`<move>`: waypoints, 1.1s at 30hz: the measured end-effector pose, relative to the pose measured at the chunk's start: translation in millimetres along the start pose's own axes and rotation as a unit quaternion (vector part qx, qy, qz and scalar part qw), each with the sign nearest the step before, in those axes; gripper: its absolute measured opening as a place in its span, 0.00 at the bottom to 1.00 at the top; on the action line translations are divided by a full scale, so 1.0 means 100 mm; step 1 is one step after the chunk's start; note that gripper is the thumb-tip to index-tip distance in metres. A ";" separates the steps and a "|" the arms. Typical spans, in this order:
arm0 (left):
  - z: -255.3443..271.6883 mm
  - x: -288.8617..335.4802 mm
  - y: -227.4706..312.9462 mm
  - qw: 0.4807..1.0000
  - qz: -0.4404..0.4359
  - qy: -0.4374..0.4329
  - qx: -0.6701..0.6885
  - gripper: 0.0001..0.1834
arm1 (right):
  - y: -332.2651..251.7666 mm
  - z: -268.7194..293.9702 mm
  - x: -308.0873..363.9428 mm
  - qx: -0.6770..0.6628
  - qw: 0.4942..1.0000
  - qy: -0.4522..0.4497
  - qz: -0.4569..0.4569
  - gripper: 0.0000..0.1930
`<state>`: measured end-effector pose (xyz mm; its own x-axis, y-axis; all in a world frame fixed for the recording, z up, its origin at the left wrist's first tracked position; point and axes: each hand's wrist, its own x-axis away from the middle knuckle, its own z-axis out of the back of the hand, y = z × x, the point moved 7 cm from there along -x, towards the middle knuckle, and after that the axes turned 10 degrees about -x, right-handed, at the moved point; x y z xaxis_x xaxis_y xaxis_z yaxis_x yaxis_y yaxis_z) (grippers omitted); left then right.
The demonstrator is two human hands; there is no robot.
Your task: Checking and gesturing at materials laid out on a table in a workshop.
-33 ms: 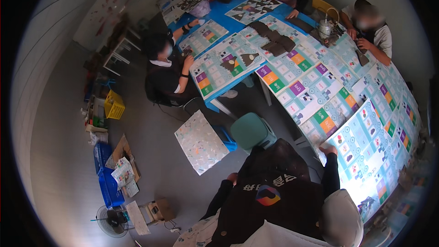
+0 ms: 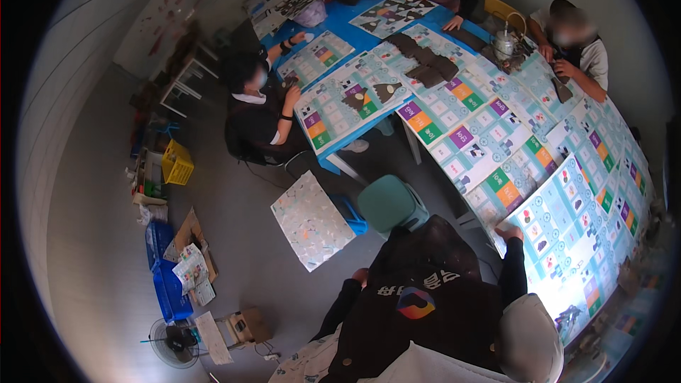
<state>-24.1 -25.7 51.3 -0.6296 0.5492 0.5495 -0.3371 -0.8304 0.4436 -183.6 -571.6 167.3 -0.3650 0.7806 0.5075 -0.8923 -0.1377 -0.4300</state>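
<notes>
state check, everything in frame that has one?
printed sheets, spread flat, covering the tabletops
dark pieces, piled on the sheets at mid-table
clear jar, upright on the table
green stool, unoccupied, beside the table
patterned board, flat on the floor
yellow crate, on the floor by the wall
fan, on the floor; spinning or not, cannot tell
wearer's hands, not in view
</notes>
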 end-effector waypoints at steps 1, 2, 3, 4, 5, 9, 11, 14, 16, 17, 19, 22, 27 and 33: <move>0.00 0.00 0.00 1.000 0.000 -0.005 0.005 0.16 | 0.07 -0.04 -0.05 0.002 1.000 -0.015 -0.011 0.35; 0.00 -0.02 0.00 1.000 -0.001 -0.005 0.004 0.16 | 0.11 -0.07 -0.08 0.003 0.999 -0.030 -0.021 0.35; 0.00 -0.02 0.01 1.000 -0.005 -0.011 -0.004 0.16 | 0.09 -0.07 -0.07 0.004 0.999 -0.031 -0.020 0.35; -0.01 -0.02 0.01 1.000 -0.009 -0.016 -0.013 0.15 | 0.06 -0.05 -0.05 0.006 0.999 -0.028 -0.017 0.35; -0.02 -0.01 0.01 1.000 -0.008 -0.015 -0.011 0.15 | 0.04 -0.04 -0.04 0.007 1.000 -0.026 -0.014 0.35; 0.10 -0.01 0.16 1.000 -0.015 -0.008 -0.021 0.14 | 0.06 -0.05 -0.06 -0.003 0.999 -0.042 -0.025 0.36; 0.11 -0.01 0.18 0.999 -0.031 -0.004 -0.033 0.14 | 0.05 -0.04 -0.05 0.000 0.999 -0.034 -0.033 0.36; 0.09 -0.01 0.20 0.998 -0.002 -0.043 -0.035 0.14 | 0.10 -0.06 -0.10 0.014 0.999 -0.035 -0.037 0.36; 0.09 0.02 0.19 1.000 -0.004 -0.016 -0.010 0.14 | -0.05 0.00 0.00 0.015 0.998 -0.046 -0.035 0.36; 0.07 0.03 0.18 1.000 0.000 -0.014 -0.008 0.14 | -0.11 0.01 0.03 0.015 0.998 -0.055 -0.035 0.36; 0.09 0.03 0.21 0.999 0.009 -0.029 0.023 0.15 | 0.08 -0.07 -0.10 0.013 0.998 -0.048 -0.027 0.36; 0.01 -0.04 0.12 0.999 0.030 -0.033 0.015 0.17 | 0.30 -0.21 -0.30 0.014 0.999 -0.049 -0.017 0.36; -0.02 -0.07 0.09 0.999 0.035 -0.033 0.007 0.18 | 0.21 -0.22 -0.28 0.009 0.998 -0.055 -0.014 0.36; -0.08 -0.09 0.07 0.999 0.015 -0.038 -0.032 0.17 | 0.12 -0.13 -0.18 0.030 0.998 -0.045 -0.034 0.36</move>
<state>-26.2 -36.9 43.8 -0.5860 0.5281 0.6146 -0.3655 -0.8492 0.3811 -183.9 -579.7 143.4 -0.3221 0.7320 0.6003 -0.9293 -0.1237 -0.3479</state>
